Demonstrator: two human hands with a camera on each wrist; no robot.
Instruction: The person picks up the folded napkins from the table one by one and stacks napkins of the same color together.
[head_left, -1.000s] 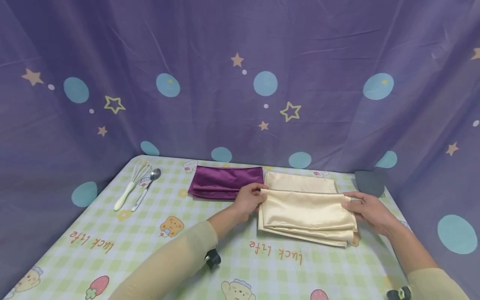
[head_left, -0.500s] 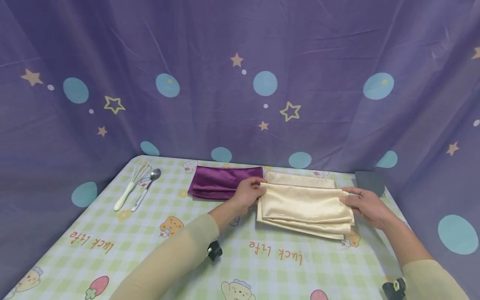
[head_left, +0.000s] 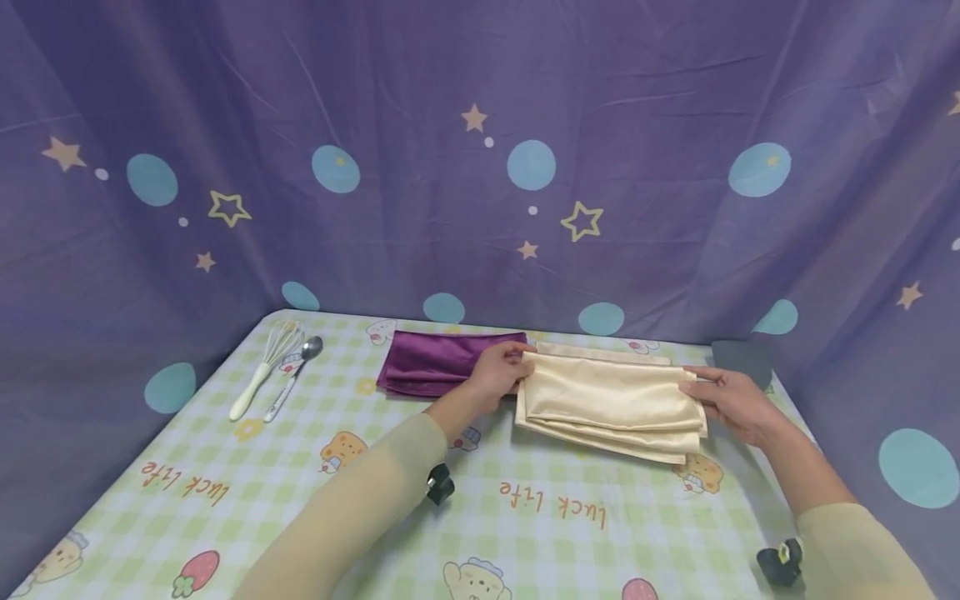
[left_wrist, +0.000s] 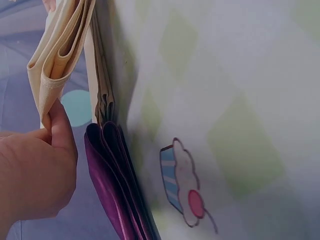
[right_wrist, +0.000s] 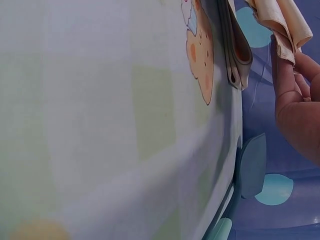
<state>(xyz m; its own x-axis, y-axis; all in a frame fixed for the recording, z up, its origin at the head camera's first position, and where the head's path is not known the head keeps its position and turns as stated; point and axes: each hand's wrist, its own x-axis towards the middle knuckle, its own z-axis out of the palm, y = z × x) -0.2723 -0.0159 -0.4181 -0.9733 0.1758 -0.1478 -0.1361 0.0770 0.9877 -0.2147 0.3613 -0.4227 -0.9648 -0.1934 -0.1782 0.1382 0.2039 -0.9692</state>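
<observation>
A folded cream satin cloth (head_left: 607, 396) is stretched between my two hands, its layers hanging toward me. My left hand (head_left: 498, 377) pinches its upper left corner between thumb and fingers; my right hand (head_left: 735, 404) pinches the upper right corner. In both wrist views this cloth is raised off the table. Behind and below it lies a second folded cream cloth (head_left: 600, 353), mostly hidden in the head view; its stacked folds (right_wrist: 240, 55) show in the right wrist view. A folded purple satin cloth (head_left: 427, 364) lies to the left, partly behind my left hand.
At the table's left lie a whisk (head_left: 266, 367) with a pale handle and a spoon (head_left: 295, 377). A dark grey flat thing (head_left: 742, 363) lies at the back right corner. A purple patterned curtain (head_left: 420, 225) stands behind the checked tablecloth (head_left: 390, 533).
Both hands have carried the held cream cloth away from me, toward the back of the table. It now covers more of the second cream cloth in the head view.
</observation>
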